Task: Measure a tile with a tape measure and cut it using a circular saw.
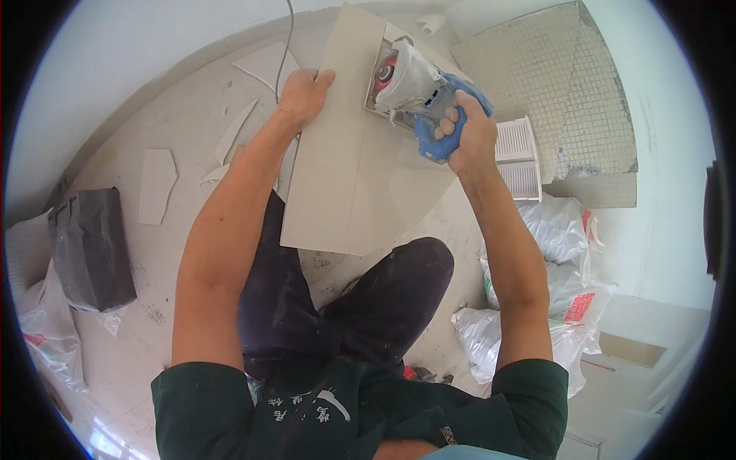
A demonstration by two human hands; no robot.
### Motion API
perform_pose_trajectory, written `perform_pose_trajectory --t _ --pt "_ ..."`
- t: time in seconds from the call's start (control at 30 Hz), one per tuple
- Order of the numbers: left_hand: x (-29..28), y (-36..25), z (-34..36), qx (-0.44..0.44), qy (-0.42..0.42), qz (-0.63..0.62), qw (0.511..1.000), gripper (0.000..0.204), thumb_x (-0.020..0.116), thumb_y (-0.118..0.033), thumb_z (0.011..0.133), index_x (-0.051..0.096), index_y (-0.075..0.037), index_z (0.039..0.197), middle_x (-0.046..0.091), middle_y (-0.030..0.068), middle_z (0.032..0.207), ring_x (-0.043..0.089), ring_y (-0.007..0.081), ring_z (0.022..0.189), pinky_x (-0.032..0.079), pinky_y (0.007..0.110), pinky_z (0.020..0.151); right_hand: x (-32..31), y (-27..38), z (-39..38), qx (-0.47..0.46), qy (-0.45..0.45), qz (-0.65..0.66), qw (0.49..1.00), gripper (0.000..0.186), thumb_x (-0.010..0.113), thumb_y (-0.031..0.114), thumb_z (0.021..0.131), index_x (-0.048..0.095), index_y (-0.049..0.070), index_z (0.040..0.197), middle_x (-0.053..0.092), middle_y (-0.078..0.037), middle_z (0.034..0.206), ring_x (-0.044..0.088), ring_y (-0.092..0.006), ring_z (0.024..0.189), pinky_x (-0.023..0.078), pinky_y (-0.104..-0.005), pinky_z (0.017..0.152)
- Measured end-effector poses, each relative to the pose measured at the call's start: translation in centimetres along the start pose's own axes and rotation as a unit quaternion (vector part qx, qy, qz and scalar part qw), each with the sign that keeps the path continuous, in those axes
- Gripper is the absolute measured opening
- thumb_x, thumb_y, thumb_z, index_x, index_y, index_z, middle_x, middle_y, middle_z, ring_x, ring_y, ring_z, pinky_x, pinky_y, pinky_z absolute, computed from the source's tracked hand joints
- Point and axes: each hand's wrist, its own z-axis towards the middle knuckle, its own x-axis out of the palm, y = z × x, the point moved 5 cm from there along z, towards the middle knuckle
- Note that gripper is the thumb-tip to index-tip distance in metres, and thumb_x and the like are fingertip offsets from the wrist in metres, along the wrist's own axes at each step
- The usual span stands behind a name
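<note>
A large beige tile [330, 176] stretches across my lap and away from me. My left hand [304, 96] is closed on its left edge, the thumb on top and the other fingers partly hidden. My right hand [471, 134] wraps round the handle of a blue power cutter [431, 146]. The cutter has a dusty whitish cover [410, 77] and a red round part [385, 74]. It sits at a rectangular outlined opening in the tile's far right part. The cutter hides much of that opening, and I cannot tell whether the blade touches the tile.
A grey cable [287, 46] hangs beside my left hand. Broken tile pieces [157, 186] and shards lie on the left floor, near a dark grey box-shaped bundle [93, 249]. At right are a white slatted piece [519, 157], gridded-back tiles [552, 84] against the wall, and filled plastic bags [552, 230].
</note>
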Motion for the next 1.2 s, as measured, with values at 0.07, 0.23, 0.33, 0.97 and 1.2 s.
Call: perform_pose_trajectory --t 0.07,0.23,0.33,0.97,1.2 --pt "-0.1 0.2 0.2 0.002 -0.001 0.009 1.000 0.047 0.057 -0.036 0.093 0.066 0.010 0.085 0.065 0.0250 0.076 0.066 0.0345 0.075 0.048 0.044 0.071 0.2 0.1 -0.1 -0.008 0.007 0.000 1.000 0.014 0.064 0.016 0.090 0.058 0.004 0.085 0.054 -0.006 0.067 0.051 -0.0165 0.051 0.043 -0.0341 0.047" --pt "0.2 0.5 0.6 -0.006 0.004 -0.011 1.000 0.048 0.057 -0.036 0.093 0.066 0.010 0.086 0.065 0.0249 0.076 0.066 0.0341 0.074 0.048 0.044 0.070 0.3 0.1 -0.4 0.013 -0.010 -0.024 1.000 0.016 0.063 0.019 0.091 0.053 0.009 0.085 0.050 -0.003 0.069 0.049 -0.0154 0.055 0.044 -0.0340 0.053" --pt "0.3 0.4 0.8 -0.002 0.003 -0.013 1.000 0.048 0.057 -0.036 0.093 0.066 0.011 0.086 0.065 0.0249 0.075 0.066 0.0343 0.073 0.048 0.044 0.070 -0.3 -0.1 0.1 0.005 -0.017 0.000 1.000 0.015 0.064 0.017 0.090 0.059 0.002 0.088 0.055 -0.006 0.066 0.051 -0.0172 0.050 0.043 -0.0343 0.046" --pt "0.5 0.1 1.7 0.008 0.015 -0.011 1.000 0.047 0.057 -0.034 0.093 0.067 0.011 0.088 0.067 0.0239 0.078 0.067 0.0319 0.073 0.049 0.043 0.071 -0.3 -0.1 0.0 0.000 -0.014 0.014 1.000 0.015 0.064 0.016 0.090 0.059 0.003 0.087 0.054 -0.006 0.067 0.052 -0.0166 0.051 0.044 -0.0342 0.046" --pt "0.4 1.3 2.8 -0.002 0.022 -0.006 1.000 0.045 0.057 -0.033 0.095 0.067 0.010 0.092 0.068 0.0170 0.080 0.065 0.0240 0.071 0.049 0.038 0.068 0.0 -0.2 -0.3 0.001 -0.018 0.012 1.000 0.014 0.064 0.016 0.090 0.058 0.003 0.087 0.054 -0.006 0.067 0.051 -0.0168 0.051 0.044 -0.0343 0.046"
